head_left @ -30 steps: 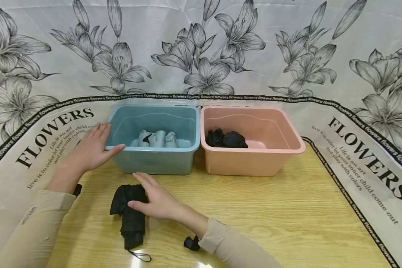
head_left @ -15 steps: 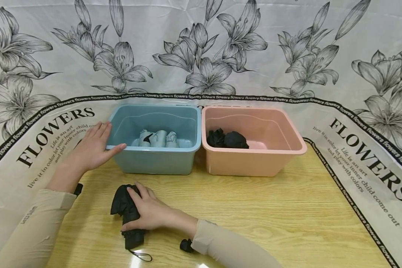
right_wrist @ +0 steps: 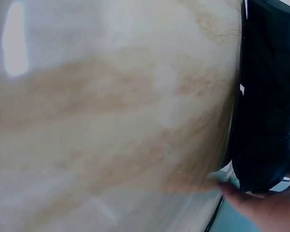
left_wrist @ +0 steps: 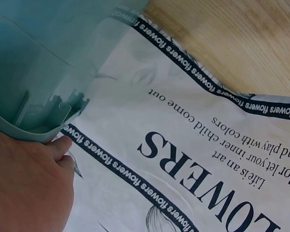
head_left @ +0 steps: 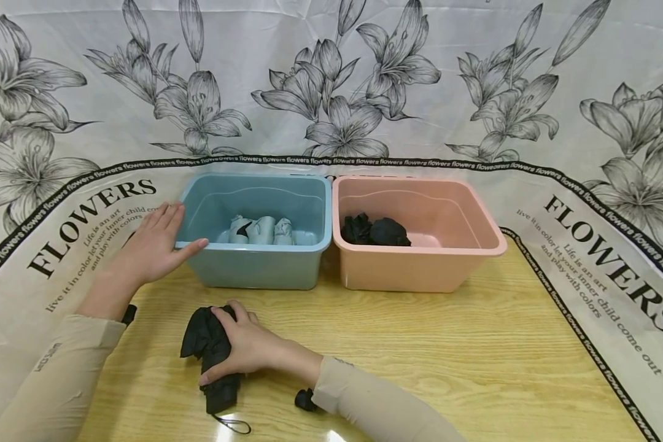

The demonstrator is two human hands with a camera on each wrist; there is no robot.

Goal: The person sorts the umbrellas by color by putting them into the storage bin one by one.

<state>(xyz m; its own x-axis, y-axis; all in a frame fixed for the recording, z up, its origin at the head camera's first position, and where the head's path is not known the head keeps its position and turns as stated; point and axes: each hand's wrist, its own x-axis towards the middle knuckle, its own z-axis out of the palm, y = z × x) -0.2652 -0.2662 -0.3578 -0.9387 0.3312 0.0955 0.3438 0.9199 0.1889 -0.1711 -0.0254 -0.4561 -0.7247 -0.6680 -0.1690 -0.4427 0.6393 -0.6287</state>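
A black folded umbrella (head_left: 221,396) with a thin wrist loop lies on the wooden table, its loose cloth bunched at the far end. Across its middle my right hand (head_left: 248,348) grips it, thumb on the near part and fingers over the far part. In the right wrist view the umbrella (right_wrist: 268,92) fills the right edge, fingertips at its lower end. At the left front corner of the blue bin (head_left: 256,270) my left hand (head_left: 149,248) rests with straight fingers along the side and the thumb over the front rim. Several light blue rolled bundles (head_left: 261,229) lie inside this bin.
Right beside the blue bin stands a pink bin (head_left: 400,273) holding black bundled cloth items (head_left: 388,231). A white flower-printed cloth (head_left: 287,80) hangs behind and spreads along both sides of the wooden table (head_left: 447,356).
My right hand has come down onto the black umbrella and closed its fingers and thumb round it. The left hand has stayed on the blue bin's rim.
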